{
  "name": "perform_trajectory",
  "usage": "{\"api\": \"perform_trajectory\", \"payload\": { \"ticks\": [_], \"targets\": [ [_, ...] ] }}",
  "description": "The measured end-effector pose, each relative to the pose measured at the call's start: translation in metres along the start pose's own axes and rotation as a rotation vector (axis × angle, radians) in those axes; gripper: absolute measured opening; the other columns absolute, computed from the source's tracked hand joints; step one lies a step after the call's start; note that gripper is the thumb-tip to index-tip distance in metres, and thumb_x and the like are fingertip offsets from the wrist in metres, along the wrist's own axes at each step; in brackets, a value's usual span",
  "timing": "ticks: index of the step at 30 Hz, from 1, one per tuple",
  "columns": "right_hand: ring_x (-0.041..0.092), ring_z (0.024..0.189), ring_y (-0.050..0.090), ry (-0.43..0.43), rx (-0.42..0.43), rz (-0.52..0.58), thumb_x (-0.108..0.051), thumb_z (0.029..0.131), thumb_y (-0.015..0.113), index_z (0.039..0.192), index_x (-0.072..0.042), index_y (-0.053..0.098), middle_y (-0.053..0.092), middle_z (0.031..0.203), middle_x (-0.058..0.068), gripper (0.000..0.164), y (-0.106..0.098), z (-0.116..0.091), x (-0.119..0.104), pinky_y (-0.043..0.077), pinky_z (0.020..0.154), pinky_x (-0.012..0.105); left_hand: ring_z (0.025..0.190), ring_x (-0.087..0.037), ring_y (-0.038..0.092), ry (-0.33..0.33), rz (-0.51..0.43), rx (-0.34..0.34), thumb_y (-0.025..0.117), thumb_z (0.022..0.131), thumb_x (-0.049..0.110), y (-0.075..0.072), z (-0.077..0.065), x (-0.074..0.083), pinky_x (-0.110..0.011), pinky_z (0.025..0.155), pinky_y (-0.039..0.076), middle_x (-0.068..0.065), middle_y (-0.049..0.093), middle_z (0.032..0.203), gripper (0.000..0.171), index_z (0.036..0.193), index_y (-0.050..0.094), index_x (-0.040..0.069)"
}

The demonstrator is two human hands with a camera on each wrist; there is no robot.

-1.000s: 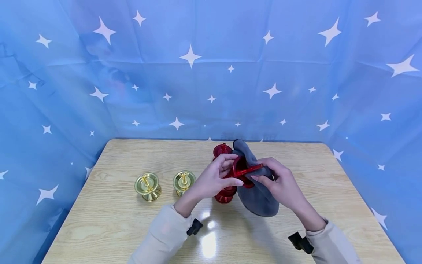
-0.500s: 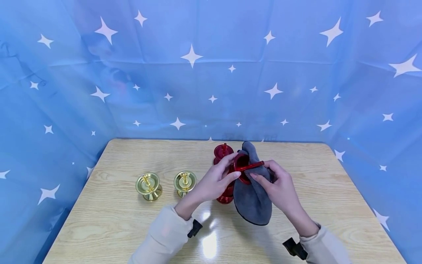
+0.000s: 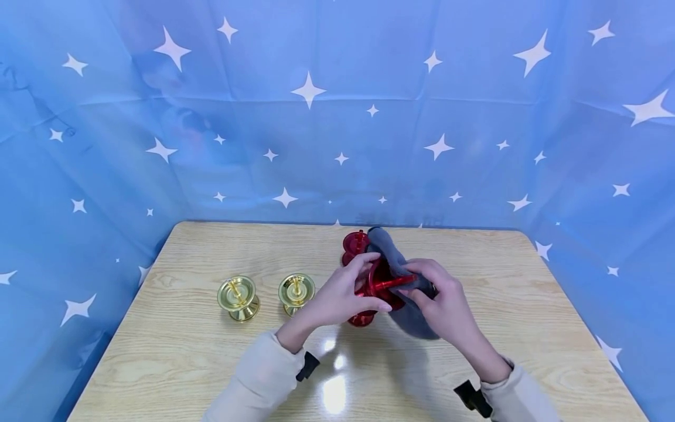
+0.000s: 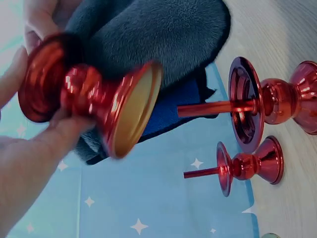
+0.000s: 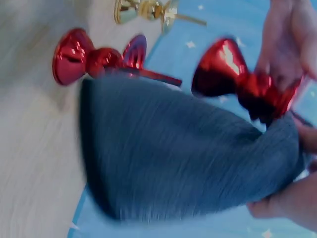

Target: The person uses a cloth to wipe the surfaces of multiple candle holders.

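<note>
Apparently wiping is the step in hand: left grip has thumb and fingers pinched round the dish and stem of the held red holder, up off the surface and tilted, spike pointing toward the person's right, hollow foot in view from the left wrist. Right grip pinches the gray cloth between thumb and fingers, bunched against the dish around the spike end; exact contact is hidden by folds, and the right wrist view is blurred. Near red holder and far red holder both stand upright, spikes up, just left of the raised one in the head view, partly covered by the left hand. Left gold holder and right gold holder stand upright further left, apart from each other, untouched. Can't tell which pieces are clean. Next move, my judgement: work the cloth round dish and spike, which calls for a firm left grip and light right-hand pressure, then turn the holder to reach stem and foot. Main risk is loose cloth snagging the spike or brushing a standing neighbor.
</note>
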State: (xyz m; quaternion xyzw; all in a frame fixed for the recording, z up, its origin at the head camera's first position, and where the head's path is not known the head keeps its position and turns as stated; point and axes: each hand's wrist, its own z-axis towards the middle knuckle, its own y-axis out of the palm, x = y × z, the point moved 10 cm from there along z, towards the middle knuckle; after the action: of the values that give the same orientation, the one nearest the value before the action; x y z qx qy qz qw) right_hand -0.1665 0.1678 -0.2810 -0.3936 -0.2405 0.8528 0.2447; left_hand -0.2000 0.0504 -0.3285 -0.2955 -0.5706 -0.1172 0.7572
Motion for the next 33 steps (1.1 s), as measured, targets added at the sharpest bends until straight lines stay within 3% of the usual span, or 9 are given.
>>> {"api": "perform_trajectory", "payload": {
  "ticks": [3, 7, 11, 15, 18, 23, 28, 33],
  "targets": [
    [0.021, 0.092, 0.058, -0.04, -0.046, -0.001, 0.02, 0.065, 0.067, 0.099, -0.006, 0.064, 0.062, 0.102, 0.004, 0.043, 0.001, 0.004, -0.001, 0.04, 0.079, 0.008, 0.116, -0.016, 0.049, -0.04, -0.151, -0.048, 0.073, 0.078, 0.01, 0.001, -0.001, -0.005, -0.025, 0.093, 0.042, -0.012, 0.05, 0.129, 0.07, 0.133, 0.032, 0.002],
    [0.019, 0.089, 0.059, -0.021, -0.05, -0.027, 0.015, 0.067, 0.071, 0.099, -0.005, 0.063, 0.062, 0.098, 0.004, 0.038, 0.0, 0.008, -0.002, 0.042, 0.077, 0.01, 0.115, -0.017, 0.05, -0.039, -0.199, -0.015, 0.072, 0.079, 0.008, -0.003, -0.001, -0.004, -0.026, 0.091, 0.044, -0.012, 0.05, 0.129, 0.066, 0.132, 0.034, 0.002],
    [0.013, 0.075, 0.055, 0.058, -0.013, -0.058, 0.006, 0.069, 0.075, 0.097, -0.003, 0.063, 0.061, 0.091, 0.004, 0.032, -0.001, 0.004, 0.0, 0.046, 0.06, 0.016, 0.115, -0.019, 0.051, 0.006, -0.179, 0.068, 0.072, 0.079, 0.009, -0.007, -0.001, 0.001, -0.027, 0.09, 0.044, -0.012, 0.049, 0.129, 0.064, 0.132, 0.036, 0.002],
    [0.008, 0.064, 0.044, 0.082, 0.008, -0.073, 0.001, 0.07, 0.075, 0.094, -0.004, 0.062, 0.058, 0.086, 0.004, 0.028, 0.0, -0.001, -0.002, 0.039, 0.048, 0.022, 0.116, -0.019, 0.051, 0.05, -0.14, 0.106, 0.072, 0.079, 0.009, -0.009, -0.002, 0.006, -0.026, 0.091, 0.044, -0.013, 0.05, 0.128, 0.065, 0.133, 0.036, 0.002],
    [0.008, 0.07, 0.049, 0.071, -0.001, -0.041, 0.006, 0.07, 0.074, 0.096, -0.004, 0.062, 0.059, 0.09, 0.005, 0.031, 0.0, -0.002, -0.004, 0.042, 0.054, 0.018, 0.114, -0.019, 0.052, 0.062, -0.131, 0.054, 0.071, 0.079, 0.008, -0.007, -0.004, 0.008, -0.026, 0.089, 0.045, -0.014, 0.051, 0.127, 0.065, 0.134, 0.036, 0.002],
    [0.01, 0.082, 0.057, 0.086, -0.045, 0.102, 0.017, 0.07, 0.067, 0.1, -0.003, 0.062, 0.061, 0.097, 0.007, 0.036, -0.002, 0.001, 0.001, 0.047, 0.069, 0.013, 0.113, -0.012, 0.051, 0.104, -0.081, -0.053, 0.07, 0.08, 0.01, -0.003, -0.006, 0.013, -0.023, 0.09, 0.044, -0.011, 0.051, 0.127, 0.066, 0.136, 0.036, 0.002],
    [0.008, 0.076, 0.059, 0.136, -0.059, 0.145, 0.015, 0.073, 0.066, 0.101, -0.001, 0.061, 0.062, 0.095, 0.009, 0.033, -0.002, 0.0, 0.007, 0.049, 0.065, 0.016, 0.11, -0.015, 0.051, 0.154, 0.005, -0.024, 0.071, 0.08, 0.012, -0.007, -0.004, 0.017, -0.023, 0.091, 0.043, -0.011, 0.048, 0.126, 0.066, 0.137, 0.038, 0.003],
    [0.008, 0.073, 0.058, 0.25, -0.042, 0.107, 0.005, 0.077, 0.068, 0.103, -0.002, 0.061, 0.063, 0.094, 0.009, 0.028, -0.002, -0.002, 0.016, 0.049, 0.06, 0.018, 0.11, -0.018, 0.053, 0.074, -0.079, 0.055, 0.067, 0.084, 0.014, -0.011, -0.001, 0.008, -0.025, 0.091, 0.044, -0.011, 0.052, 0.121, 0.058, 0.134, 0.039, 0.005]
  ]
}}
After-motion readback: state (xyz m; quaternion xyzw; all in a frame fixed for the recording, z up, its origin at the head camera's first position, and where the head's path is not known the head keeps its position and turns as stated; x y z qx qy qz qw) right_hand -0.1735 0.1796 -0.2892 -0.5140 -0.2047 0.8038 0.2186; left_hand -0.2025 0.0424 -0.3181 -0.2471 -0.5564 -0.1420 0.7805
